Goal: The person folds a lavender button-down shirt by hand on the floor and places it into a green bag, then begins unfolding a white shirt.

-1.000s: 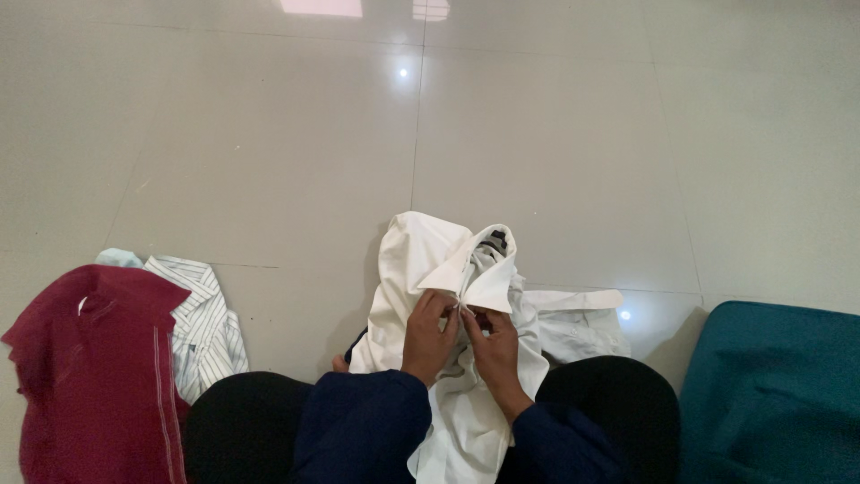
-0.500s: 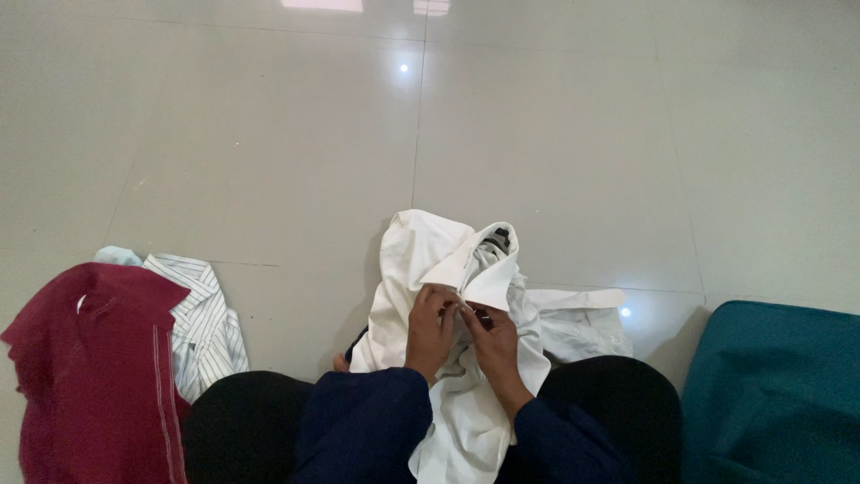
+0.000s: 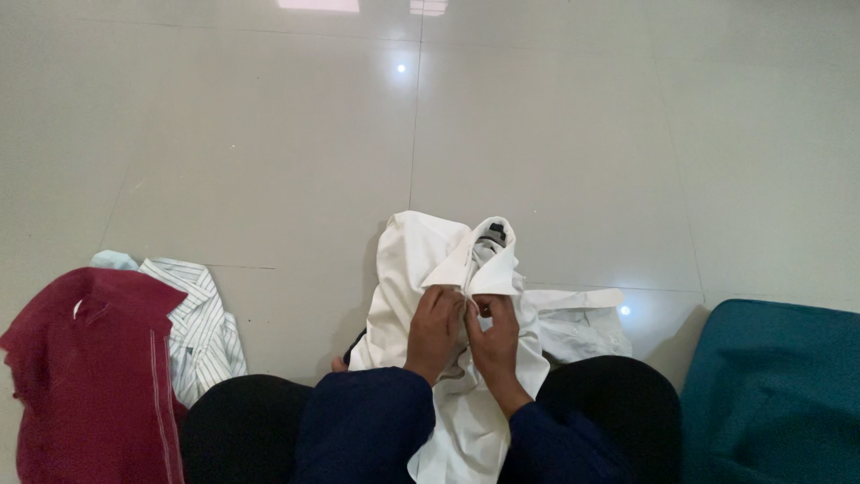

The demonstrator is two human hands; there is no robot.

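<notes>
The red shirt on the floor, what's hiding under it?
A striped white shirt pokes out from under the red shirt, with a bit of pale blue cloth behind. The rest is covered, so anything more underneath can't be seen.

The dress shirt (image 3: 421,269) is plain white, the garment (image 3: 90,367) at the left is dark red with thin white lines, the shirt (image 3: 204,327) beside it is white with fine dark stripes, the cushion (image 3: 775,394) is teal, and the floor (image 3: 269,134) is pale grey glossy tile.

Left hand (image 3: 435,324) and right hand (image 3: 494,330) pinching white shirt (image 3: 408,269) below collar, maroon garment (image 3: 85,367) at left
</notes>
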